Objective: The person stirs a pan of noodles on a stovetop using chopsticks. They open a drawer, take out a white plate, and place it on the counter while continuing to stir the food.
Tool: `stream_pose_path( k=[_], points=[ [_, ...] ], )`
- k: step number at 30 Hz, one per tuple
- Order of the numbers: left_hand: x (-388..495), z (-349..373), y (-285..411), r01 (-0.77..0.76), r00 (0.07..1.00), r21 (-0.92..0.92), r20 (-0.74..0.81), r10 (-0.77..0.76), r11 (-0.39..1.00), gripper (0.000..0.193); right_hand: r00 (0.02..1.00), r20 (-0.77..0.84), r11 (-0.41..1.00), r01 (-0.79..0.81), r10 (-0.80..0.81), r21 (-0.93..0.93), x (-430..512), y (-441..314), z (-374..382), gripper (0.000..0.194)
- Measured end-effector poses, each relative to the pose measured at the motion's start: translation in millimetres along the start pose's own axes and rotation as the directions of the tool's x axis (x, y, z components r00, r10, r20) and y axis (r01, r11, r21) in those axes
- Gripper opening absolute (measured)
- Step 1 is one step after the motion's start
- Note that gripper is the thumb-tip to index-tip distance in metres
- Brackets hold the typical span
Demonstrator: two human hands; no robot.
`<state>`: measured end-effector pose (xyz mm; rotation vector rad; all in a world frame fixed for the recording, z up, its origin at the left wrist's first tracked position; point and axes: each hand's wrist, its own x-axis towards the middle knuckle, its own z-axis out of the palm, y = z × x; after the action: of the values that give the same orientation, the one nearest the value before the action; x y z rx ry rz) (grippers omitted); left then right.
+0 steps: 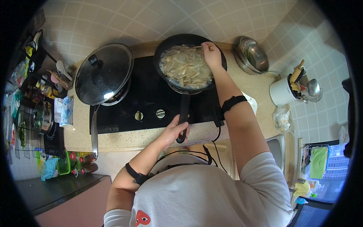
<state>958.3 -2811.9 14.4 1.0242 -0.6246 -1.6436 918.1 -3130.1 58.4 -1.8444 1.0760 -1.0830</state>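
Observation:
A black wok (195,39) rests on the right burner of the black glass hob (147,93). Pale strips of food (184,68) fill it, in bubbling liquid or oil. My left hand (179,130) is closed around the wok's black handle (184,109), which points towards me. Over the far right part of the wok, my right hand (210,49) grips wooden chopsticks (197,46) that reach left above the food. Part of the wok's right side is hidden by my right hand and forearm.
On the left burner sits a long-handled pan under a glass lid (113,68). Steel bowls (252,55) and a white utensil holder (280,90) stand right of the hob. A tissue box (66,111) and a crowded rack flank the left. A cable (217,151) hangs at the counter's front.

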Motion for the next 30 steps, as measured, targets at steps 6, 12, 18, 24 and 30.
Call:
stream_pose_path(
  k=[6,12,18,24,30],
  points=[
    [1,-3,-2,-0.009,1.000,-0.001,0.024,0.009,1.000,0.039,0.994,0.085,0.966,0.046,-0.070,0.254,-39,-40,-2,0.022],
    [2,-4,-1,0.001,0.999,-0.016,0.034,-0.001,1.000,0.039,0.933,0.227,0.959,0.257,-0.279,0.123,-88,-65,10,0.021],
    [0,-4,2,0.002,0.999,0.008,0.045,-0.003,1.000,0.040,0.988,-0.008,0.970,0.154,-0.155,0.189,-92,-50,-24,0.020],
    [0,-4,1,-0.003,0.999,-0.020,0.043,0.004,1.000,0.039,0.947,0.077,0.950,0.309,-0.312,0.048,-105,-38,-15,0.017],
    [1,-6,0,-0.008,0.999,0.018,0.043,0.007,1.000,0.040,0.992,-0.038,0.959,0.126,-0.120,0.253,-92,-40,-57,0.020]
  ],
)
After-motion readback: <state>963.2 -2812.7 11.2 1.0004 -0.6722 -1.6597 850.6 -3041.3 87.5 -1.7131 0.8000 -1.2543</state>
